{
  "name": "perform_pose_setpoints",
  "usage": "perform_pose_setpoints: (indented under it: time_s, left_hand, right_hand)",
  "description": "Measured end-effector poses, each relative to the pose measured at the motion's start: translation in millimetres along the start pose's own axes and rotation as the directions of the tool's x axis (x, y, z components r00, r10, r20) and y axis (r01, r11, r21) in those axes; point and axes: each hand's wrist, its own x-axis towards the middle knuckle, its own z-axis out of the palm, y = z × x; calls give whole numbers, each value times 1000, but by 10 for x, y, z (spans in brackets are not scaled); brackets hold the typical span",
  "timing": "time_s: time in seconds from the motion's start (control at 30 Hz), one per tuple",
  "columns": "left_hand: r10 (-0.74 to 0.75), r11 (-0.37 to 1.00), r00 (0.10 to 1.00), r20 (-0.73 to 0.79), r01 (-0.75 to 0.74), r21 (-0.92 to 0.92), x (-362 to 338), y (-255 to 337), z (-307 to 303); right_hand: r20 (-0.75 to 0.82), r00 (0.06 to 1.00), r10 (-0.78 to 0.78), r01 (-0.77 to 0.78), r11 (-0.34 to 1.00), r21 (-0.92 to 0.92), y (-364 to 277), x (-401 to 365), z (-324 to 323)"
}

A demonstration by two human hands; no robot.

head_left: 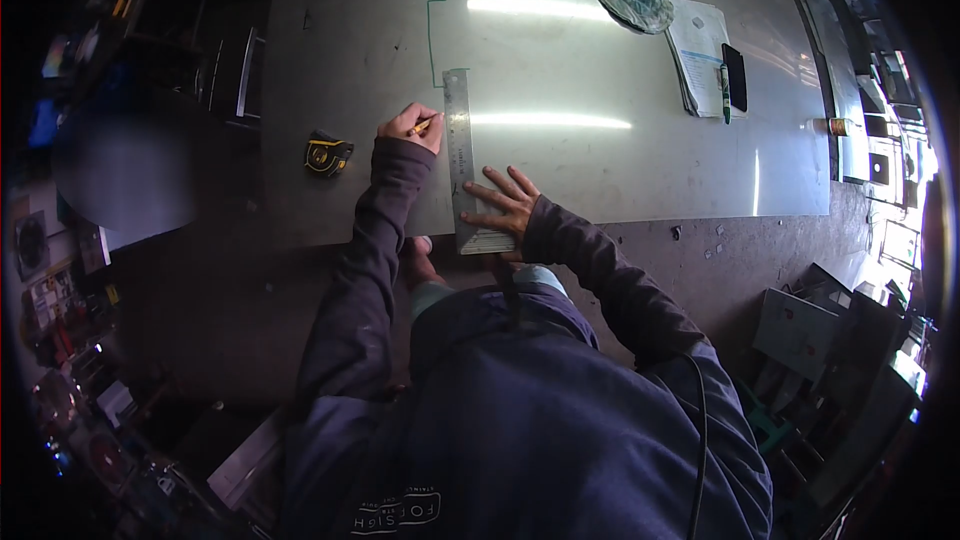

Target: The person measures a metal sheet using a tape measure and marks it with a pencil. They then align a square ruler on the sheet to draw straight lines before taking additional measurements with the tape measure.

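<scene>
My left hand is closed around a pencil, its tip at the left edge of a metal square. The square's blade, marked with a scale, points away from me across a grey metal sheet. Its thicker stock sits at the sheet's near edge. Fingers spread, my right hand lies flat over the lower blade and stock. Green lines are drawn on the sheet just beyond the blade's far end. A black and yellow tape measure rests left of my left hand.
At the far right lie papers, with a green and white marker and a black phone-like object. A round plastic-wrapped object overlaps their corner. A small can is near the right edge. Boards lean at lower right.
</scene>
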Motion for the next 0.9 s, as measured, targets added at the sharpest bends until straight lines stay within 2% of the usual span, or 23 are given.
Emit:
perform_pose_setpoints:
  time_s: [0.1, 0.2, 0.23, 0.27, 0.3, 0.37, 0.4, 0.47, 0.53, 0.6, 0.7, 0.83, 0.9]
  left_hand:
    - [42, 995, 999, 32, -45, 91, -164, 94, -51]
    - [32, 981, 989, 142, -58, 183, -814, 223, -214]
    - [-16, 989, 986, 165, -9, 149, -1131, 290, -273]
    - [-22, 978, 973, 232, -27, 208, -1493, 278, -344]
    - [-223, 962, 855, 469, 116, 246, -1872, 122, -404]
    - [-241, 971, 856, 457, 217, 104, -2271, 300, -550]
    - [-238, 971, 860, 450, 215, 103, -2240, 295, -553]
    - [-267, 959, 930, 253, 282, -23, -2239, 341, -617]
    - [-298, 953, 936, 187, 303, 5, -2025, 399, -654]
    - [-236, 950, 971, 22, 236, -203, -1777, 410, -651]
    - [-248, 931, 968, 47, 251, -264, -1489, 275, -608]
    - [-249, 938, 968, 33, 249, -240, -1029, 117, -404]
    - [-104, 988, 995, 7, 104, -116, -777, -1, -272]
  right_hand:
    - [-5, 1000, -1, 1, 1000, -5, 5, 2, 20]
    - [-22, 1000, 0, 0, 1000, 23, 2, 2, 19]
    - [-25, 1000, -2, 3, 1000, 23, -1, 8, 10]
    - [-8, 1000, 0, 0, 1000, 5, -4, 12, -3]
    - [10, 1000, 4, -4, 1000, -14, -10, 12, -5]
    - [-8, 1000, -4, 4, 1000, -12, -28, -7, 37]
    - [-30, 1000, -7, 7, 1000, -18, -5, 12, 37]
    - [-19, 1000, 0, 0, 999, -32, -20, 13, 34]
    - [-5, 1000, -8, 8, 998, -55, -41, 24, 20]
    - [-21, 1000, 6, -8, 997, -78, -65, 48, 13]
    - [0, 1000, 30, -30, 995, -92, -96, 60, -16]
    - [-20, 1000, 18, -20, 995, -94, -74, 57, 18]
    - [-36, 999, 21, -24, 997, -79, -81, 57, 28]
